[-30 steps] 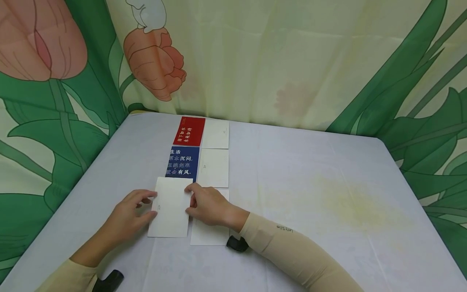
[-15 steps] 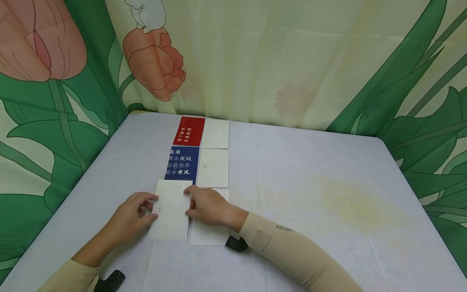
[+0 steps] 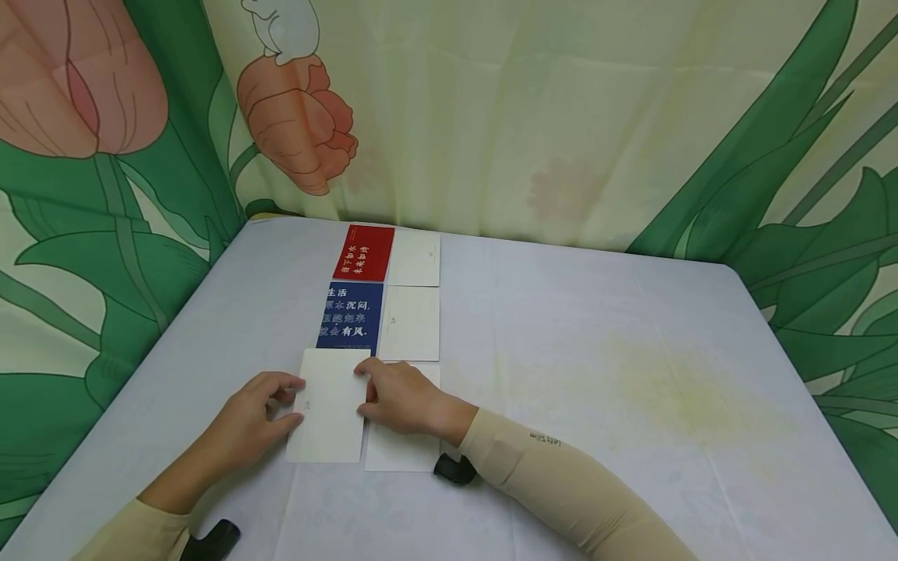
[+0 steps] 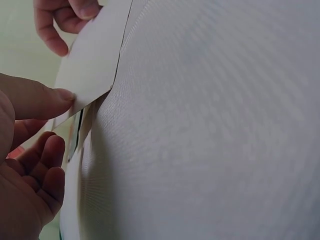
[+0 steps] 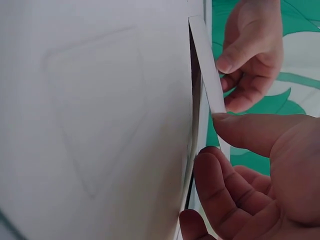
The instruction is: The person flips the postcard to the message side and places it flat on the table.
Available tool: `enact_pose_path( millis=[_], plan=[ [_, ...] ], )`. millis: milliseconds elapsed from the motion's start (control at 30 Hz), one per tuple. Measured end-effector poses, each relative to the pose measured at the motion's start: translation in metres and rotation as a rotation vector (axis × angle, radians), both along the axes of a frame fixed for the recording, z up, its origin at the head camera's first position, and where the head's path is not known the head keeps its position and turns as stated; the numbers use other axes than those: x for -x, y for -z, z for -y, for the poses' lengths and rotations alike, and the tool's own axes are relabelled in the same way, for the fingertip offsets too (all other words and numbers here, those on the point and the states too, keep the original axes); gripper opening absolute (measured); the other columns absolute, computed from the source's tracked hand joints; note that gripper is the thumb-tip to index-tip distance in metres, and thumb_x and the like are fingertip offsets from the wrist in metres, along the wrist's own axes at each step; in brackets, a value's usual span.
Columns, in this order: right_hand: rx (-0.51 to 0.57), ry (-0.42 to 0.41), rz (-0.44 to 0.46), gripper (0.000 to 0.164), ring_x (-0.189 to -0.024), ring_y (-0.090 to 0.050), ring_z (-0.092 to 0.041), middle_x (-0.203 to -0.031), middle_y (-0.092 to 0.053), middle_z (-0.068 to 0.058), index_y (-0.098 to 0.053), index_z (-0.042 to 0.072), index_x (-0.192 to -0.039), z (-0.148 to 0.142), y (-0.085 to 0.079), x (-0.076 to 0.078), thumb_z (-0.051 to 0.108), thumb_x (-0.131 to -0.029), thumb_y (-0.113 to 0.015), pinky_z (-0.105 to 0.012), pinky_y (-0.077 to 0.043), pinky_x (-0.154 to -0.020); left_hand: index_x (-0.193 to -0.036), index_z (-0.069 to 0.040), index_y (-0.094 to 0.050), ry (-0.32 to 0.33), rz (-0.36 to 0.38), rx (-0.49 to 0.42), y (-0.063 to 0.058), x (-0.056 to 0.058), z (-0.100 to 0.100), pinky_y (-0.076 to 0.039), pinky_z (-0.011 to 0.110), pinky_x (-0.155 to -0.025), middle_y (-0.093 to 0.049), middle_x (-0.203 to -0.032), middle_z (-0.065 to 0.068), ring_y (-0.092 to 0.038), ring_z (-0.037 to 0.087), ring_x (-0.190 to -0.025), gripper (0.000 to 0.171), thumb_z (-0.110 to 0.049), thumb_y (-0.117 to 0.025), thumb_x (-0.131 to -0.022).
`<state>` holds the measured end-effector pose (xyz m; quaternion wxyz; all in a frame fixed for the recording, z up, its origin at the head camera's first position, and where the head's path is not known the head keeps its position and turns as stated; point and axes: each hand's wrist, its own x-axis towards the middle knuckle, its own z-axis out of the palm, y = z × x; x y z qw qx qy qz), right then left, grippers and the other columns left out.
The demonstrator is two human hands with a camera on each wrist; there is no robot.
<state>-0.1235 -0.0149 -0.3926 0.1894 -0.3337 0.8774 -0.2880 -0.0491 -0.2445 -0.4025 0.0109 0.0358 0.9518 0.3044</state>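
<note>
In the head view, a white card [image 3: 331, 425] with a tiny mark is held between both hands at the near end of the left column. My left hand [image 3: 256, 409] holds its left edge, thumb nearer me and fingers farther up. At the right edge, my right hand [image 3: 407, 397] holds it with thumb and index finger. The left wrist view shows the left thumb lying on the card [image 4: 92, 62], whose edge is raised off the cloth. From the right wrist, the card [image 5: 207, 67] also looks tilted up from the surface.
Beyond the held card lie a blue card [image 3: 351, 312] and a red card [image 3: 365, 253], both with white lettering. A column of white cards [image 3: 410, 323] runs along their right; my right hand partly covers the nearest one [image 3: 403, 453]. A white cloth [image 3: 596, 389] covers the table.
The white card has slid slightly toward me, with both hands still at its edges. A little more of the blue card shows above it.
</note>
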Motion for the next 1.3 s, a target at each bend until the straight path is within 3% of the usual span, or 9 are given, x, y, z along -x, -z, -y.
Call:
enact_pose_path(
  millis=[967, 1300],
  plan=[
    [-0.008, -0.018, -0.020, 0.048, -0.068, -0.055, -0.006, -0.077, -0.061, 0.008, -0.055, 0.003, -0.132, -0.0004, 0.0039, 0.0004, 0.017, -0.091, -0.075, -0.017, -0.045, -0.062, -0.120, 0.003, -0.061, -0.029, 0.035, -0.010, 0.0034, 0.0001, 0.0013, -0.053, 0.044, -0.078, -0.060, -0.102, 0.008, -0.057, 0.026, -0.091, 0.043, -0.004, -0.079, -0.082],
    [-0.011, -0.017, -0.036, 0.048, -0.069, -0.055, -0.005, -0.078, -0.061, 0.008, -0.055, 0.003, -0.132, -0.0007, 0.0026, 0.0005, 0.017, -0.090, -0.076, -0.017, -0.045, -0.064, -0.125, 0.003, -0.058, -0.066, 0.103, -0.046, 0.0034, 0.0011, 0.0022, -0.052, 0.044, -0.078, -0.060, -0.102, 0.010, -0.057, 0.027, -0.092, 0.046, -0.005, -0.078, -0.084]
  ],
)
